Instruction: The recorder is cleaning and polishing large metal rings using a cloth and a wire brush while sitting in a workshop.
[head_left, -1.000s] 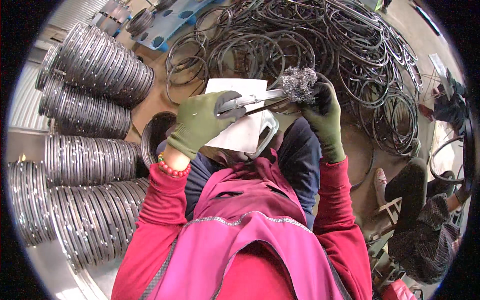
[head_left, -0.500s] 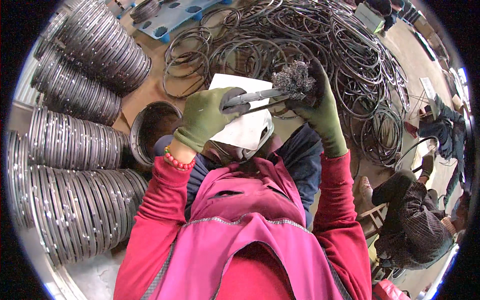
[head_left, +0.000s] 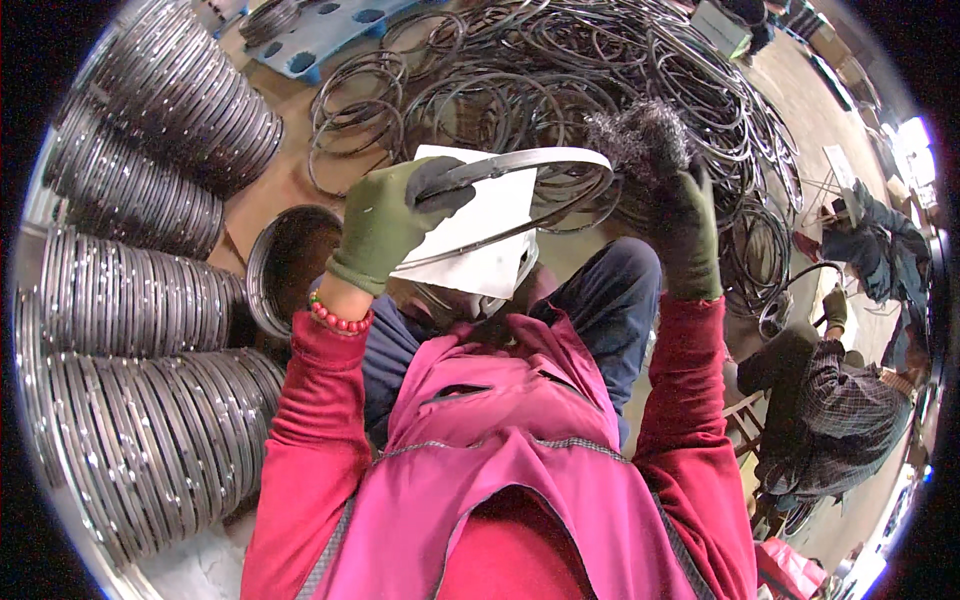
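My left hand [head_left: 390,215], in a green glove with a dark palm, is closed round a thin grey metal ring [head_left: 565,155]. The ring reaches out to the right over a white sheet [head_left: 490,225] by my knees. In my right hand [head_left: 690,235], gloved the same way, is a tangled clump of dark steel wool [head_left: 640,135]. The wool stands off the ring's right end with a small gap. Fingers of the right glove are partly hidden behind the wool and blurred.
Tall stacks of dark metal rings [head_left: 150,440] line the left side. An open ring bundle [head_left: 262,275] stands beside my left forearm. Ahead lies a large heap of loose rings [head_left: 700,90], with a blue pallet [head_left: 340,38] behind. A person [head_left: 845,425] sits at the right.
My right hand has moved right with the steel wool, away from the ring. The ring, wrapped by the wool before, now shows its curved right end. My left hand has shifted slightly left.
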